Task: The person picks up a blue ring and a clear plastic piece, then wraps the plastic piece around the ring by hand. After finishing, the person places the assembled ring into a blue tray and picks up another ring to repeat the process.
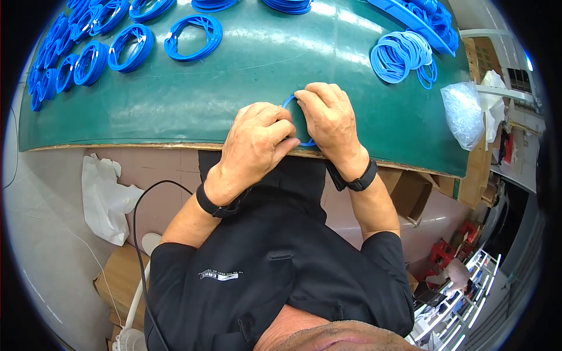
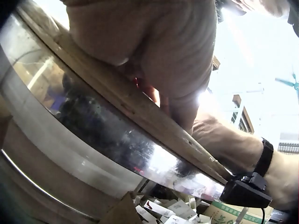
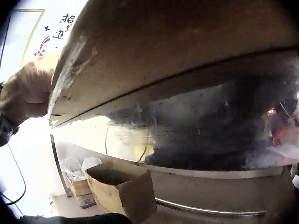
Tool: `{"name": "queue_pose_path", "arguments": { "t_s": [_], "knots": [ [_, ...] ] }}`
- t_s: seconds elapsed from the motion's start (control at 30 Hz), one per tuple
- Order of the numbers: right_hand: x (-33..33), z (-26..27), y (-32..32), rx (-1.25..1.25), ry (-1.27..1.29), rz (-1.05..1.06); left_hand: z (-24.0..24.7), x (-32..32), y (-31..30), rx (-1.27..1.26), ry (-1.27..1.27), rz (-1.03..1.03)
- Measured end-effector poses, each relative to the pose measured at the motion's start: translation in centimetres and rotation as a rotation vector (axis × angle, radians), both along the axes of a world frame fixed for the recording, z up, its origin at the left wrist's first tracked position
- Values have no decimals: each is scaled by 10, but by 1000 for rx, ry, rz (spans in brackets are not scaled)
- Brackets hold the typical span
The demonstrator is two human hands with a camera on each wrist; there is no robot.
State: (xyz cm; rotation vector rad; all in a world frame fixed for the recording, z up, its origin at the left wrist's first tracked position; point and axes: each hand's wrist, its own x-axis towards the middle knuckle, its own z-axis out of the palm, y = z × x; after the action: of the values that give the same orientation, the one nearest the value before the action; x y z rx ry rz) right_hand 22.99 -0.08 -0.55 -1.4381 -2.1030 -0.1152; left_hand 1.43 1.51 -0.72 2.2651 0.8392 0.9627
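Observation:
Both hands are at the near edge of a green table [image 1: 246, 79] in the head view. A thin blue ring of cord [image 1: 288, 102] lies between them, partly hidden by the fingers. The right hand [image 1: 329, 120] pinches its right side, fingers bent. On its left side is the left hand [image 1: 256, 137], with curled fingers and the thumb toward the ring; the fingertips' hold is mostly covered. In the left wrist view the left hand [image 2: 149, 42] looms above the table edge, with the right hand [image 2: 224, 140] beyond. The right wrist view shows the left hand [image 3: 32, 88] past the edge.
Blue coils [image 1: 193, 38] lie in rows at the table's back left. A loose bundle of blue loops [image 1: 401, 57] is at the back right, beside a blue tray [image 1: 413, 22] of more cord. A clear plastic bag [image 1: 462, 114] hangs at the right edge. Cardboard boxes [image 3: 121, 186] stand below.

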Motion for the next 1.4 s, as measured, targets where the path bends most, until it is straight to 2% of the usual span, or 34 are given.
{"name": "queue_pose_path", "arguments": {
  "t_s": [0.7, 1.4],
  "knots": [
    [-1, 4, -4, 27, 90, -18, 1, 0, 1, -1, 19, -5],
    [-6, 6, 4, -4, 11, -42, 1, 0, 0, 10, 19, -6]
  ]
}}
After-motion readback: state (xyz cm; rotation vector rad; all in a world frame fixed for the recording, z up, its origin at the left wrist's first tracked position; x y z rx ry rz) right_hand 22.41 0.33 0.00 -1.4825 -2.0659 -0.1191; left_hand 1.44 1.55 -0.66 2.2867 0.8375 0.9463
